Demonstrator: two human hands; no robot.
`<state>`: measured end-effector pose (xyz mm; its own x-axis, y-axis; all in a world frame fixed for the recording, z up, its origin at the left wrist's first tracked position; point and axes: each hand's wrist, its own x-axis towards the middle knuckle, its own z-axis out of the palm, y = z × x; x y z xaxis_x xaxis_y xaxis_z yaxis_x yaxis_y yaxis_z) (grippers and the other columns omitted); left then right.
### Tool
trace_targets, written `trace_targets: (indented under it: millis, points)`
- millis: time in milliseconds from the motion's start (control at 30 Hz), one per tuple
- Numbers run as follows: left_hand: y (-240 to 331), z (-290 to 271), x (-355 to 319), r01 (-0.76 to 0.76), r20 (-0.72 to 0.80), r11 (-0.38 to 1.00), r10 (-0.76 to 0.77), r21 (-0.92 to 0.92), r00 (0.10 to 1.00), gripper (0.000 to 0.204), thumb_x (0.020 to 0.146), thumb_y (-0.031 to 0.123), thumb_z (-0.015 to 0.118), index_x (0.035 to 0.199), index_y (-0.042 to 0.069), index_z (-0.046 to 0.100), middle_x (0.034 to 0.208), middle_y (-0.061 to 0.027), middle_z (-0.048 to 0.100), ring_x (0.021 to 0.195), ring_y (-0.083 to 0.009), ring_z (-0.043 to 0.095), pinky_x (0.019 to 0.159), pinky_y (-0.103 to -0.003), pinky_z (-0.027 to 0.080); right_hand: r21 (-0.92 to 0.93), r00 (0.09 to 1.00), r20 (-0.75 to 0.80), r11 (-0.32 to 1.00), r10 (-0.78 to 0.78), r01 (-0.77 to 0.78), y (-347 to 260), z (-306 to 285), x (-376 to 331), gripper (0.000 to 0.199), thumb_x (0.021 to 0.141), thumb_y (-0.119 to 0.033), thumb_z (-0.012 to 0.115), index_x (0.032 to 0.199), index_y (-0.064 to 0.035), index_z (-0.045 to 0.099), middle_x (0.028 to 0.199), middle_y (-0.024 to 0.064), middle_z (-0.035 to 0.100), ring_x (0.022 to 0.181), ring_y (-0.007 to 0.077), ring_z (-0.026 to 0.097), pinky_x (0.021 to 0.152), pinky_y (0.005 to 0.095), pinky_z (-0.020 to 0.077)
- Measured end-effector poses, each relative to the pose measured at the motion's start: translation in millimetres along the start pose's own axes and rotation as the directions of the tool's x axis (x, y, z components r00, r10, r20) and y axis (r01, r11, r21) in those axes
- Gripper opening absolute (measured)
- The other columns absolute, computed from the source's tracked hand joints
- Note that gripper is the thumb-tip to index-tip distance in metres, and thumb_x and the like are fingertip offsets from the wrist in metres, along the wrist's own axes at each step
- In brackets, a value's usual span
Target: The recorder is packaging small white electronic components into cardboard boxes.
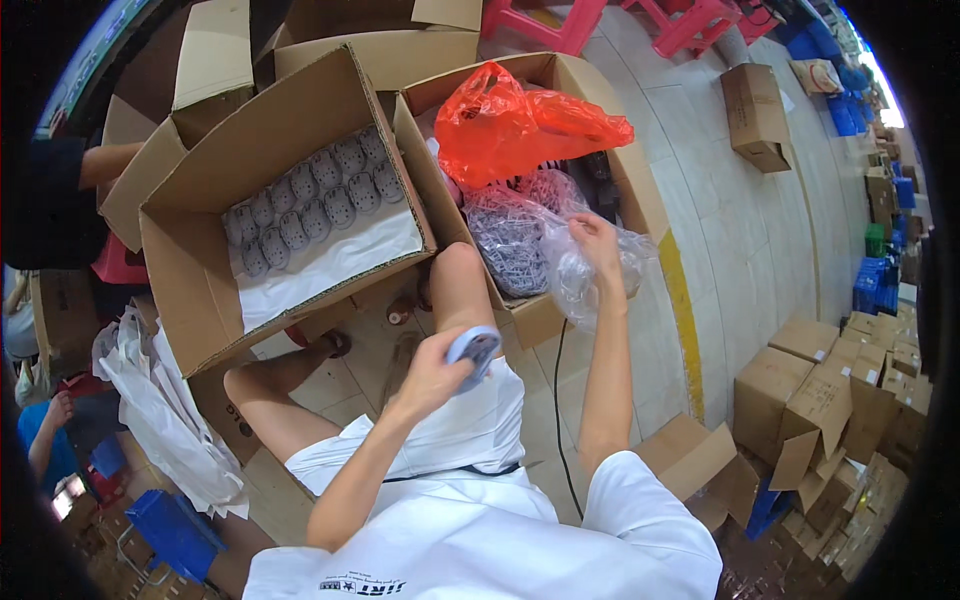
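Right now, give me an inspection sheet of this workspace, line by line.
Surface: tiled floor, no table.
Job's things: grey shoe in left hand; clear bag of shoes in right box; left box holds rows of grey shoes.
Clutter: orange bag, white bags, loose cartons.
Grips: left shut on shoe; right hand pinches clear bag.
Cables: black cord on floor.
Surroundings: red stools, blue crates, another person at left.

Box of packed pieces left of box with bagged pieces.
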<state>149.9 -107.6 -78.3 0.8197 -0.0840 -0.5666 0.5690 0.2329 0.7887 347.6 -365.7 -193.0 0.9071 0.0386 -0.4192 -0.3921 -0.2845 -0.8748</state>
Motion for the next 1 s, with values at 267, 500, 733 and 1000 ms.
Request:
trace_targets:
  millis: [267,500,733,1000]
  points:
    - [-59,61,167,-0.321,0.252,0.545,0.199,0.775,0.947,0.049,0.072,0.002,0.051,0.12,0.005,0.059,0.129,-0.0196,0.05,0.104,-0.0421,0.057,0.088,-0.044,0.049,0.366,0.96,0.223,0.899,0.166,-0.241,9,-19,2,0.023,0.087,-0.016,0.065,0.105,-0.0004,0.066,0.086,0.0056,0.066,0.07,0.0092,0.056,0.061,0.0212,0.046]
    - [-74,66,195,-0.48,0.451,0.398,0.169,0.782,0.876,0.042,0.069,0.003,0.056,0.111,-0.001,0.056,0.125,-0.0224,0.05,0.087,-0.0422,0.061,0.074,-0.044,0.053,-0.626,0.835,0.122,0.612,-0.536,0.484,-41,18,-19,0.037,0.082,-0.02,0.069,0.113,-0.0022,0.062,0.087,0.01,0.067,0.072,0.0249,0.061,0.065,0.0325,0.0506]
    - [-38,81,152,-0.421,0.395,0.274,0.147,0.865,0.907,0.034,0.067,0.002,0.058,0.099,-0.007,0.048,0.103,-0.0247,0.051,0.072,-0.0392,0.06,0.067,-0.044,0.053,-0.954,0.954,0.276,0.09,-0.118,0.287,-42,15,34,0.065,0.073,-0.026,0.072,0.129,-0.0055,0.047,0.088,0.0208,0.064,0.083,0.0367,0.065,0.065,0.0433,0.0527]
    - [-58,60,150,-0.468,0.399,0.213,0.299,0.858,0.867,0.032,0.067,0.002,0.059,0.095,-0.006,0.046,0.093,-0.021,0.048,0.067,-0.0362,0.059,0.058,-0.042,0.052,-0.795,0.802,0.442,0.24,-0.403,0.558,-22,38,31,0.051,0.074,-0.024,0.067,0.119,-0.0074,0.053,0.088,0.0198,0.065,0.077,0.035,0.065,0.063,0.0442,0.0516]
